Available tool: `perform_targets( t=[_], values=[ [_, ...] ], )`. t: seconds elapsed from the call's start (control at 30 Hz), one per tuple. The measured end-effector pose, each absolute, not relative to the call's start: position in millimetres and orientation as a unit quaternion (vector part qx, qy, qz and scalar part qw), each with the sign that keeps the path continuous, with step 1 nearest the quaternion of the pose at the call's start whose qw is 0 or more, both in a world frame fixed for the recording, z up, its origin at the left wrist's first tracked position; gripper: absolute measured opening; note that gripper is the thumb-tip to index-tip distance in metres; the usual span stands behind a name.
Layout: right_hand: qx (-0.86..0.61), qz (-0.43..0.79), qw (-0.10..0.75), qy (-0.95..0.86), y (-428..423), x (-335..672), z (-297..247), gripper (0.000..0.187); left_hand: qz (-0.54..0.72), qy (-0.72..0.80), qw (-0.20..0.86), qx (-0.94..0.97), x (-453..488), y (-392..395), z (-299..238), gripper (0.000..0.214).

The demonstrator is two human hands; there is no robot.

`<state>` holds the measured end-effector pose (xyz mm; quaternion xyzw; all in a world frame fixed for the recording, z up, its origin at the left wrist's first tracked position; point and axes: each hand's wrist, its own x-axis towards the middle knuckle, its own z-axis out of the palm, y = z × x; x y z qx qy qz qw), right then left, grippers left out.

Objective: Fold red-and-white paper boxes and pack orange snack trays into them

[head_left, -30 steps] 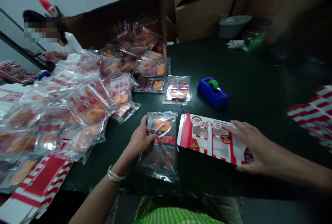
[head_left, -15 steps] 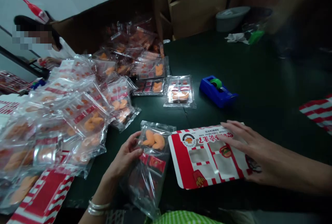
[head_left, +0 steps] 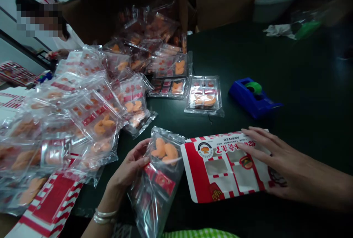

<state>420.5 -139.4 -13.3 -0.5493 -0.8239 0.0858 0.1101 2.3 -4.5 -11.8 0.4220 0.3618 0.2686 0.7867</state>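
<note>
My left hand (head_left: 131, 166) grips the edge of a clear plastic packet (head_left: 158, 183), its thumb on the front. Inside the packet are orange food-shaped pieces and small red boxes. On the right, my right hand (head_left: 278, 162) holds a red-and-white printed carton (head_left: 226, 168) by its far end, fingers on top and thumb below. The carton has window cut-outs and pictures of a burger and fries. Its left end is beside the packet; whether they touch is hard to tell.
A heap of similar packets (head_left: 91, 109) covers the left of the dark table. One packet (head_left: 204, 94) lies apart, near a blue tape dispenser (head_left: 253, 96). A striped flat carton (head_left: 52, 205) is at lower left. Behind stand a grey tub (head_left: 275, 6) and a co-worker (head_left: 66, 39).
The view has shifted, so the background things sit farther right. The packet in my left hand is tilted more, its lower end swung left. Both hands keep their hold.
</note>
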Motion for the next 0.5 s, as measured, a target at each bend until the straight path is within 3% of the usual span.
perform_targets(
  t=[0.17,0.37,0.5],
  values=[
    [-0.544,0.094,0.130,-0.823,-132.0,416.3,-15.2,0.105,0.125,0.300,0.817,0.477,10.5,-7.3,-4.9,0.049],
    [-0.512,0.137,0.137,-0.837,-131.6,420.7,-36.6,0.105,-0.057,0.250,0.773,0.581,45.5,14.8,23.0,0.043],
    [-0.512,0.154,0.144,-0.833,-133.0,418.2,-42.7,0.102,-0.087,0.234,0.702,0.667,80.2,27.5,30.5,0.044]
  ],
)
